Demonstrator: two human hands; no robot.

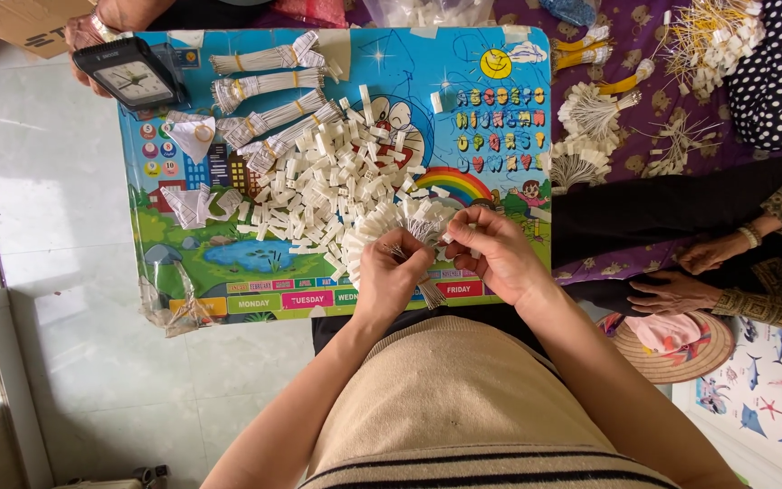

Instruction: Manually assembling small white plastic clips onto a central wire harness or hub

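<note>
Both hands meet at frame centre: the left hand (391,272) grips a bunch of white string tags (409,226), and the right hand (495,254) pinches its strands. Loose white tags (319,195) cover the colourful cartoon tabletop (500,100), which stands on a pale tiled floor (56,199), with a black clock (130,77) at upper left.

White tags (337,190), bright blue cartoon-printed table (500,195), purple patterned cloth (635,54), black clock (133,77)

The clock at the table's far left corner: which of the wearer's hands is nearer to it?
Left. The left hand is right of and below the clock; the right hand lies farther right still.
</note>
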